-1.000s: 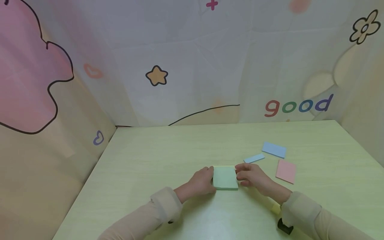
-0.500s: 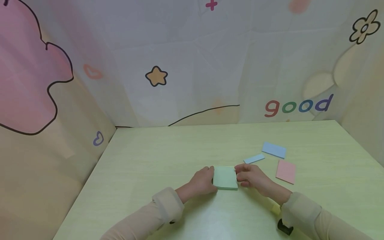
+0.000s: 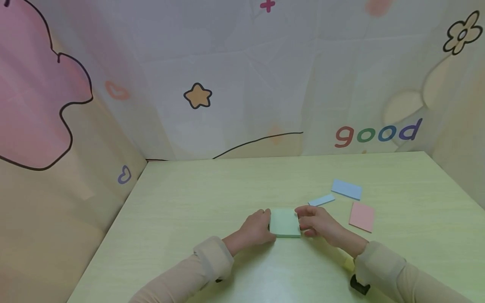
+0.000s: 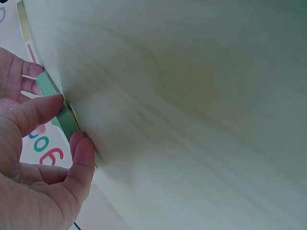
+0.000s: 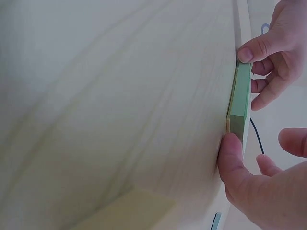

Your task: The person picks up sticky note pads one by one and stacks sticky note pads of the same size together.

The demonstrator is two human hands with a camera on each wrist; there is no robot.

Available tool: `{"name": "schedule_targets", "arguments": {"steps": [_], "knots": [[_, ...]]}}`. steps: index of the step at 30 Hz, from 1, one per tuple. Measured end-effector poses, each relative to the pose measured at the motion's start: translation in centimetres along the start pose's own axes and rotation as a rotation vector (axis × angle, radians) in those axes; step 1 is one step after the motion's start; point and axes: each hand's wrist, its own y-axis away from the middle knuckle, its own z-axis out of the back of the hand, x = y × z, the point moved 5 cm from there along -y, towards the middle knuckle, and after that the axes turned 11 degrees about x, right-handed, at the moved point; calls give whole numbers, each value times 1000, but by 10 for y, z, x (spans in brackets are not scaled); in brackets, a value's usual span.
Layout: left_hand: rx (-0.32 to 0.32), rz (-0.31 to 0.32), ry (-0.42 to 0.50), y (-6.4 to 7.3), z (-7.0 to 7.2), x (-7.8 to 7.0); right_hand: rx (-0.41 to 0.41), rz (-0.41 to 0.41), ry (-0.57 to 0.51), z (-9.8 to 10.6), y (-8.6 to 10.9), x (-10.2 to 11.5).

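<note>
A square light-green sticky-note pad lies near the middle of the table between both hands. In the right wrist view a thin yellowish layer shows beneath the green pad. My left hand grips the pad's left side, thumb at the near corner and fingers toward the far corner. On the other side, my right hand touches the right edge with its fingertips, the fingers loosely bent and spread. The right wrist view shows one right-hand digit against the near right corner while other fingers stand off the pad.
Beyond the right hand lie a narrow blue strip, a larger blue rectangular pad and a pink pad. A yellow piece is partly hidden by the right forearm. Printed cloth walls the table's back and sides.
The green pad has shifted slightly away from the person, and the yellow strip along its far edge no longer shows. The left hand has moved slightly right; the right hand barely moved.
</note>
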Motion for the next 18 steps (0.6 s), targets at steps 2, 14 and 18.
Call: {"name": "schedule_targets", "arguments": {"steps": [2,14,18], "knots": [[0,3,3,0,0,0,3,2,6,0,-1,0],[-3,1,-3,0,0,0,7,-2,43,0,-1,2],[5,4,17,2,0,0,0,9,51,0,-1,5]]}}
